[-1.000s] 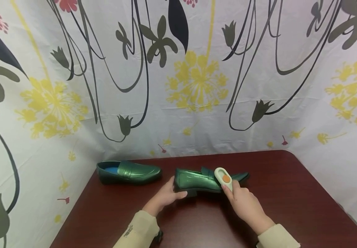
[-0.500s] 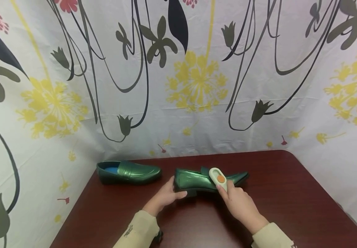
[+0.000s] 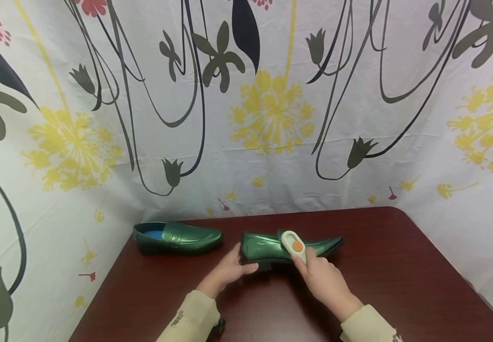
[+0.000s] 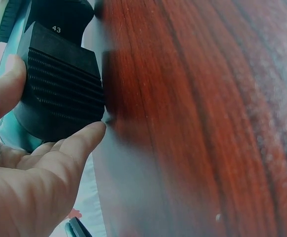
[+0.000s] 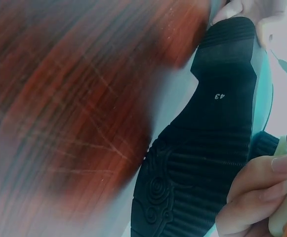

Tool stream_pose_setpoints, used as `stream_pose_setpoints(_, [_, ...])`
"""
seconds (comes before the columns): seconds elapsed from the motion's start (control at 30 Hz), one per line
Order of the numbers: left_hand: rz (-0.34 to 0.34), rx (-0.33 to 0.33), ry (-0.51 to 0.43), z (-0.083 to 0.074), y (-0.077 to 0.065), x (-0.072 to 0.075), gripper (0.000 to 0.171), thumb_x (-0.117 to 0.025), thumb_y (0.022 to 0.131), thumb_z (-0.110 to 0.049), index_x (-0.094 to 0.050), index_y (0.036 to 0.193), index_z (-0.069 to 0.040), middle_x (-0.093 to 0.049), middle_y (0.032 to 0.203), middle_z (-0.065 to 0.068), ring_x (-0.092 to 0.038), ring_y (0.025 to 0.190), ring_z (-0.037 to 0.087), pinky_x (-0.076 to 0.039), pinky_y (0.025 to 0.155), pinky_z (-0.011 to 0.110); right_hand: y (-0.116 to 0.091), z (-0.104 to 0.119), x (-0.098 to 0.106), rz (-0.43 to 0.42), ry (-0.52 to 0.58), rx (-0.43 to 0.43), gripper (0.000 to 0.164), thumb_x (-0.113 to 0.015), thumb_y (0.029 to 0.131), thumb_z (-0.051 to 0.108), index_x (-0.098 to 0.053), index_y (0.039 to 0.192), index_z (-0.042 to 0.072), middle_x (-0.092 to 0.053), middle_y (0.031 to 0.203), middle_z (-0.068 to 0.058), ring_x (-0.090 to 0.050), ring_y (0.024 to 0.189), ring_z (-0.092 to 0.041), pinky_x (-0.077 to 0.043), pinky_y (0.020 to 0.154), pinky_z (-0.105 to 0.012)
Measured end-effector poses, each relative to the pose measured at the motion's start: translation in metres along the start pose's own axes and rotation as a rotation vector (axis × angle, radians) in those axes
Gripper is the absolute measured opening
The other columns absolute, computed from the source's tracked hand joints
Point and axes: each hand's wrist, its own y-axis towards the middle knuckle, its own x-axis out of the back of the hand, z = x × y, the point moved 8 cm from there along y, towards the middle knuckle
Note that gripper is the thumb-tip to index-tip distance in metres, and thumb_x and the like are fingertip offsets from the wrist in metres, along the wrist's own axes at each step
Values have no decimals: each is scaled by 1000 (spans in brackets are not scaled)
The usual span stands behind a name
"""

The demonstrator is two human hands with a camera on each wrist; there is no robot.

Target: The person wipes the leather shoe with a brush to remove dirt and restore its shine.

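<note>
My left hand (image 3: 229, 268) grips the heel end of a shiny green loafer (image 3: 261, 246), tilted on its side with its toe to the right. Its black ridged sole (image 4: 64, 84), marked 43, faces the left wrist camera. My right hand (image 3: 325, 282) holds a small pale-green brush (image 3: 289, 240) with an orange oval on its back. Dark bristles (image 5: 266, 143) lie against the shoe's upper, near the strap. In the right wrist view, curled fingers (image 5: 254, 192) hold the brush handle. A second green loafer (image 3: 192, 239) with a blue insole stands upright at the left.
The dark red wooden table (image 3: 383, 256) has a rounded far right corner. Behind it hangs a white curtain (image 3: 246, 175) with a flower print, which also runs along both sides. A small dark object (image 3: 219, 326) shows beside the left sleeve.
My right hand has slid the brush leftward along the shoe's upper, from nearer the toe to the strap area. The left hand and both shoes have stayed in place.
</note>
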Motion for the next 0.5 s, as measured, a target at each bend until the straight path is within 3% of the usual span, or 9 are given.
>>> stream_pose_setpoints(0.5, [-13, -2, -4, 4, 3, 0, 92, -81, 87, -28, -27, 158, -8, -44, 155, 18, -42, 143, 42, -42, 108, 61, 4, 16, -4, -80, -63, 48, 45, -52, 104, 45, -55, 108, 1, -61, 66, -10, -58, 52, -22, -42, 45, -37])
